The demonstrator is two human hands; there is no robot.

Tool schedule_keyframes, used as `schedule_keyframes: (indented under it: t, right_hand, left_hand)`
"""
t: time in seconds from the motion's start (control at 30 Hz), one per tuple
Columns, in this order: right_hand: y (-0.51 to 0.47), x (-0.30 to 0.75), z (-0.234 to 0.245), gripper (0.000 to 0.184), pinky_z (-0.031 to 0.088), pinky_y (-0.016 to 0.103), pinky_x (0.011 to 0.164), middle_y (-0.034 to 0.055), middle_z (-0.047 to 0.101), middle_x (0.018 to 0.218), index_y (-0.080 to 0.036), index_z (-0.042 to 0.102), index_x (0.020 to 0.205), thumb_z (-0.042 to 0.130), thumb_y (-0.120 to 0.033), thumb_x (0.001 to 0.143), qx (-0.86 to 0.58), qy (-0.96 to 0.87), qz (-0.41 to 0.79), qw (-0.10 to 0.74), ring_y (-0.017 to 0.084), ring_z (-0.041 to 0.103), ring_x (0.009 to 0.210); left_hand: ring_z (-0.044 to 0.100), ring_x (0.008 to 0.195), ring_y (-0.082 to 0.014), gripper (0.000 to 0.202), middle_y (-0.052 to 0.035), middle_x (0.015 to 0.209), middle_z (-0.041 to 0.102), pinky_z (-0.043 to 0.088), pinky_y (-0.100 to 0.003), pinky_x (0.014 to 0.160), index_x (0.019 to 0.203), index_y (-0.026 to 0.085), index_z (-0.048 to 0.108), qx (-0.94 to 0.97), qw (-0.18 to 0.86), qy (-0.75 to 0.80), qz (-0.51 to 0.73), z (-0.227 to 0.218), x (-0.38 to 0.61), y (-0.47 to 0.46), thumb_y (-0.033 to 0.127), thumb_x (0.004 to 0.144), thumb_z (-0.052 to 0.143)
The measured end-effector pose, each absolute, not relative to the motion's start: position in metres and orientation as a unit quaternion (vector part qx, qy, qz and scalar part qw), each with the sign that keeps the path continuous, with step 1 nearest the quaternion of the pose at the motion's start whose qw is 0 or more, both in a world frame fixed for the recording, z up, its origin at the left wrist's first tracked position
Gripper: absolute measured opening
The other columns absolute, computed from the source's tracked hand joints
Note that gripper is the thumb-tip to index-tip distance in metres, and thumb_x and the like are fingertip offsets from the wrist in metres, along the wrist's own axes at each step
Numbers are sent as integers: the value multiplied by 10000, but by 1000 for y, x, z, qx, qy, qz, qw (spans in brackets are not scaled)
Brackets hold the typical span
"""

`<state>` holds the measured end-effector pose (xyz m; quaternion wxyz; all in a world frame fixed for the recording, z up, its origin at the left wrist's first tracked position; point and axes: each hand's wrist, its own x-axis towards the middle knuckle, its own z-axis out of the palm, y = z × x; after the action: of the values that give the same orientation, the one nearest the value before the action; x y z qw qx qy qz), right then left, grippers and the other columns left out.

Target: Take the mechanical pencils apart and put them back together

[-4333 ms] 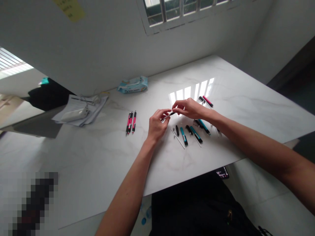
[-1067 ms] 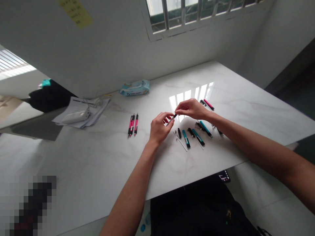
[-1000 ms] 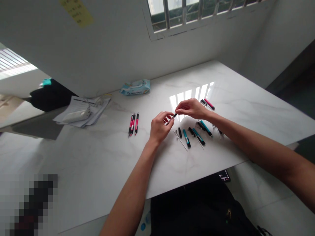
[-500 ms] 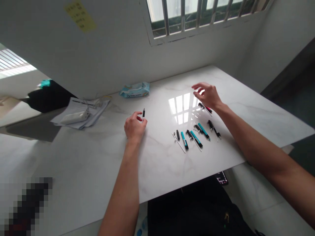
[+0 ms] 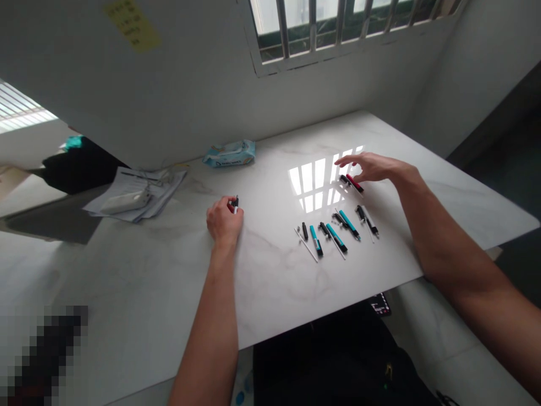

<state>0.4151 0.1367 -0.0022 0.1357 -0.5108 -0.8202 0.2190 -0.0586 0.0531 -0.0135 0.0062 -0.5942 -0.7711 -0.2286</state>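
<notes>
My left hand [image 5: 223,221] rests on the white marble table [image 5: 169,282], fingers curled round a pen [image 5: 235,204] whose dark end sticks out past the thumb. It covers the spot where the pink-and-black pens lay. My right hand [image 5: 372,167] is stretched out flat with fingers apart, just above a pink-and-black pen part [image 5: 353,183] at the far right of the table. Between the hands lie several teal and black pen parts [image 5: 333,234] and thin white refills [image 5: 306,245] in a loose row.
A pack of wet wipes [image 5: 229,153] lies by the wall. Papers with a white object on top [image 5: 134,194] sit at the back left. A barred window [image 5: 338,22] is above. A phone [image 5: 380,303] shows below the table's front edge.
The hands, which held one pen between them, have parted. My left hand carried the pen left and down to the table; my right hand let go and reached right to the pink part.
</notes>
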Motion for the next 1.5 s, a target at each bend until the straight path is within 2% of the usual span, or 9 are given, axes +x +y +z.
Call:
schedule_keyframes:
  t: [0.2,0.4,0.73,0.9,1.03,1.13,1.23,1.37,1.5]
  right_hand:
    - [144,419,-10,827,631,474,980,44,757,1475,-373,671,1546,864,-185,764,-512,-820,237,97,322,765,1152]
    - [145,415,-13,693,633,449,908,44,805,1375,-345,735,1467,851,-222,794,-535,-805,233,108,290,773,1045]
    - [140,407,-6,777,632,441,914,51,805,1376,-352,704,1520,893,-171,789,-548,-790,252,109,290,779,1056]
    - [139,407,-4,852,624,444,984,54,802,1383,-328,600,1624,854,-218,819,-529,-807,244,95,307,773,1168]
    - [135,412,2,825,624,458,988,58,815,1320,-330,619,1607,857,-267,820,-533,-810,215,116,317,773,1141]
    - [127,406,10,754,627,491,968,93,802,1284,-295,666,1563,858,-298,834,-540,-799,169,203,329,760,1102]
    - [117,383,18,683,622,512,949,124,751,1313,-252,695,1516,846,-320,854,-499,-803,134,296,324,728,1091]
    - [94,330,22,536,596,459,899,112,726,1267,-230,737,1411,810,-282,882,-388,-847,145,332,268,697,993]
    - [68,283,16,477,555,408,867,92,700,1309,-260,698,1413,745,-247,939,-297,-890,154,311,241,678,992]
  left_hand:
    - [605,1229,-404,347,-196,1293,692,479,-520,1098,1251,217,795,-590,15,-778,-216,-16,-62,55,269,922,696]
    - [609,1178,-395,348,-176,1279,684,502,-515,1051,1226,230,805,-584,8,-777,-234,-17,-67,55,189,902,684]
    - [627,1219,-406,347,-187,1311,684,511,-541,1087,1224,214,808,-573,-8,-785,-234,-13,-65,54,191,895,703]
    - [647,1229,-398,316,-189,1276,705,500,-540,1133,1193,201,819,-580,13,-771,-263,-12,-64,57,219,906,689]
    - [686,1193,-345,301,-158,1262,744,508,-491,1145,1146,201,828,-604,22,-727,-327,-9,-60,60,209,888,673]
    - [732,956,-249,283,-111,1189,782,586,-409,972,1136,205,819,-627,-52,-670,-394,-6,-47,59,270,903,672]
    - [732,802,-190,300,-78,1049,809,581,-316,767,1132,197,812,-649,-177,-599,-435,-6,-24,54,377,928,685]
    - [736,763,-166,338,-75,1009,818,573,-284,726,1122,190,809,-671,-300,-525,-429,-10,9,43,458,923,750]
    - [747,749,-175,552,-98,984,821,595,-293,712,1231,168,764,-647,-449,-476,-392,-14,30,33,617,911,778]
